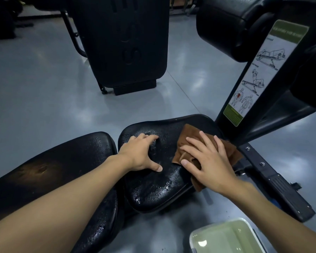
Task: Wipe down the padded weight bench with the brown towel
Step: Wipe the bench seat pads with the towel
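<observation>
Brown towel (188, 133): lies crumpled on the right part of the seat pad, one corner hanging past the pad's right edge; mostly covered by the right hand.
Right hand (206, 161): lies palm down on the towel, fingers straight and spread, pressing it to the pad; nothing clenched.
Left hand (140, 154): braces on the middle of the seat pad, beside the towel but apart from it; fingers bent, fingertips and thumb dent the padding; grasps nothing.
Seat pad (153, 190): black, glossy, beaded with droplets over much of its top; belongs to the weight bench.
Back pad (62, 161): black, longer, just left of the seat pad across a narrow gap; wet along its near edge, with a dull brownish patch farther left; passes under the left forearm.
Bench frame (274, 176): black metal with bolts, runs off to the right of the seat pad.
Instruction label (259, 70): white and green, with exercise drawings, on the slanted upright behind the towel.
Tub (226, 236): pale green, on the grey floor (44, 88) at lower right.
</observation>
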Motion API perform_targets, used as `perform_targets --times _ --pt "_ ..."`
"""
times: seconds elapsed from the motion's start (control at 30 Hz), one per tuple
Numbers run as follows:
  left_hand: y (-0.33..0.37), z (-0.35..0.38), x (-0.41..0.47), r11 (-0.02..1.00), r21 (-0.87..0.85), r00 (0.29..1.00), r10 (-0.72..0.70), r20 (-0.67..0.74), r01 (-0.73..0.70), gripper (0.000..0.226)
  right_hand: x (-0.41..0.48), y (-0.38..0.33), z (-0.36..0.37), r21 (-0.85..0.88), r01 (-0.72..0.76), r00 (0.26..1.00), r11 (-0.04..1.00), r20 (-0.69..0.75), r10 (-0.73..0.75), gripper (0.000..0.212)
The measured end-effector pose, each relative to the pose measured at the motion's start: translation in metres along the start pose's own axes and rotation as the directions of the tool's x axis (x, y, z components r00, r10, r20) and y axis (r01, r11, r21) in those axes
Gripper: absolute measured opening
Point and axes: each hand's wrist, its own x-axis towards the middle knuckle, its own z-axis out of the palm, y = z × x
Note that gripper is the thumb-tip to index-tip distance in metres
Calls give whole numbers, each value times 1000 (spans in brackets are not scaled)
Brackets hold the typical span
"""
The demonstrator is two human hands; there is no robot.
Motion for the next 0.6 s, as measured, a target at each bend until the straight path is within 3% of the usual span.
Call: perform_targets --times 0.13,0.37,0.6 --pt "-10 2 -5 999 -17 1000 30 3 -30 106 38 -11 3 -75 -73 997 994 19 75 59" --pt "-33 20 -14 984 -170 997 -60 -56 49 106 125 -9 8 -55 -129 971 990 195 137 63" --pt "-34 21 -14 985 -165 996 -54 -67 42 104 113 -8 7 -15 -69 985 997 159 71 55"
